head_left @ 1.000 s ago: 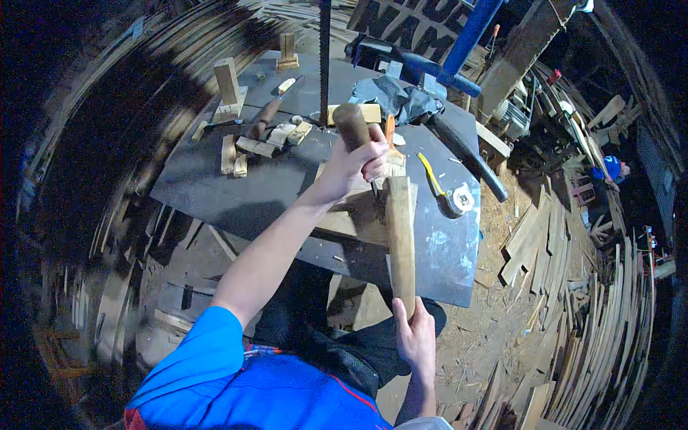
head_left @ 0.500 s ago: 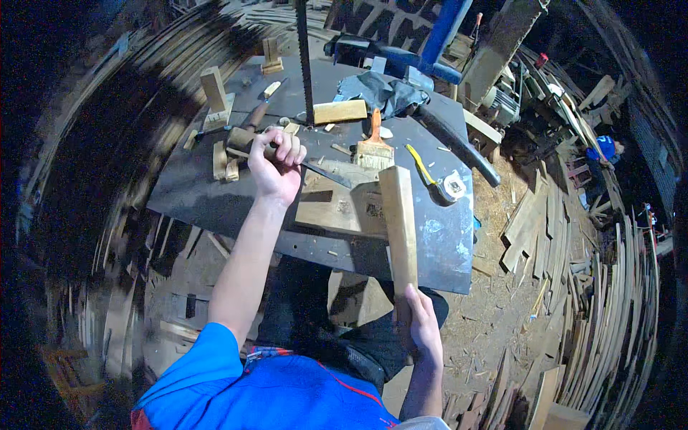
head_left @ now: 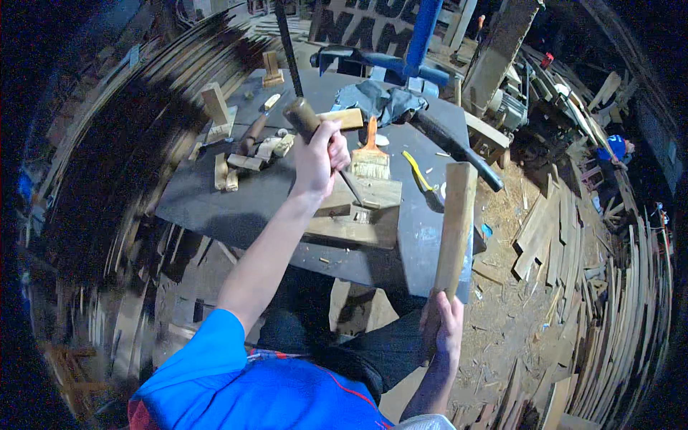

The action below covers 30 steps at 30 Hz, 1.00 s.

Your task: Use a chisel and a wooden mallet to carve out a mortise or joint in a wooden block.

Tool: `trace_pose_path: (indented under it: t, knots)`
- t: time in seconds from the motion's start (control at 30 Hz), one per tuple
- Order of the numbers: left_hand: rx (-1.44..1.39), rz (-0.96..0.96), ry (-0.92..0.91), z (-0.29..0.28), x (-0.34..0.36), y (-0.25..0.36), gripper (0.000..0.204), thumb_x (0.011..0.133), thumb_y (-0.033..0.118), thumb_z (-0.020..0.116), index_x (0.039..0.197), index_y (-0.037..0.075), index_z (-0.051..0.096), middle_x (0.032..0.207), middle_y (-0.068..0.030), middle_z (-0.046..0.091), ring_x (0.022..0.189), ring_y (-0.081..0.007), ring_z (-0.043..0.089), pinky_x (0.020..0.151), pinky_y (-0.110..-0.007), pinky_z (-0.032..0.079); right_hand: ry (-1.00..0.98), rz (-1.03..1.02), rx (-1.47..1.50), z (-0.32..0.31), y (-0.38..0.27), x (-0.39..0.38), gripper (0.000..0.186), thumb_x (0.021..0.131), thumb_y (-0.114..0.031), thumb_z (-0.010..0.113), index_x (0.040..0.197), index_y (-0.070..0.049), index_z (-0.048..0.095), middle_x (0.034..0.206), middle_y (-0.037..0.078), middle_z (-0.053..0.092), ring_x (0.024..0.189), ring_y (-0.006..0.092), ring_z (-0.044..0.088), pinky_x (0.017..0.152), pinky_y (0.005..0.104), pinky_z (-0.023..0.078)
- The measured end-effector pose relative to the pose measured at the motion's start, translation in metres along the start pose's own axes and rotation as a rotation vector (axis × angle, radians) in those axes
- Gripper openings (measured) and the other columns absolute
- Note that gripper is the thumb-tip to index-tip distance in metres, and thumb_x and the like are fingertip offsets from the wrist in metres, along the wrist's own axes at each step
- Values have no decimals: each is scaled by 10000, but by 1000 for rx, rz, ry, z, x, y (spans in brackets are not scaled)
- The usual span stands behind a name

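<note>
My left hand (head_left: 320, 159) is closed around a chisel (head_left: 300, 117), its thick wooden handle sticking up above the fist. The slim metal blade slants down to the right, its tip at a notch in a flat wooden block (head_left: 347, 232) on the table. A second, darker cut shows in the same block. My right hand (head_left: 446, 321) grips the lower end of a stout squared wooden bat (head_left: 456, 222), held upright over the table's right side.
On the grey table (head_left: 215, 192) lie a paintbrush (head_left: 370, 159), a yellow-bladed tape measure (head_left: 417, 170), a crumpled cloth (head_left: 380, 102) and several wood offcuts. A blue clamp-like metal frame (head_left: 424, 39) stands behind. Planks (head_left: 539, 218) lie at right; a person in blue (head_left: 613, 148) is far off.
My left hand has swung the chisel upright and to the right, its tip now at the block's notch. The bat in my right hand has shifted right, covering much of the tape measure.
</note>
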<state>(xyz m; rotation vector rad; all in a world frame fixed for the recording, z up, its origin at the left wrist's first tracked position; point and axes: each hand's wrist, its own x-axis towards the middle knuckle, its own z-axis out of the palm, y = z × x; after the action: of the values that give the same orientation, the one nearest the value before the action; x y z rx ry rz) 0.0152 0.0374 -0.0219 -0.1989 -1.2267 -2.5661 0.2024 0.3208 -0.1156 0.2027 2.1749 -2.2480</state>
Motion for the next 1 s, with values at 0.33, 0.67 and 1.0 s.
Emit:
trace_pose_path:
  t: [0.33,0.67,1.0]
  knots:
    - [133,-42,-133,26,4,-8,209,920,170,604,785,149,446,526,68,311,398,-52,283,395,-239,255,-5,-48,-132,-22,7,19,328,973,-357,575,877,-45,540,569,44,543,410,127,510,380,264,389]
    - [229,-120,-208,28,5,-10,141,927,167,601,852,143,484,533,73,324,408,-43,303,396,-233,255,6,-13,-88,-25,14,23,329,973,-349,568,857,-43,533,560,44,539,407,126,503,384,264,393]
    - [199,-145,-235,27,11,-13,142,928,154,588,839,140,479,534,71,318,412,-49,300,401,-232,246,26,49,-70,-18,10,21,332,977,-346,569,834,-49,530,567,38,538,407,126,507,380,262,401]
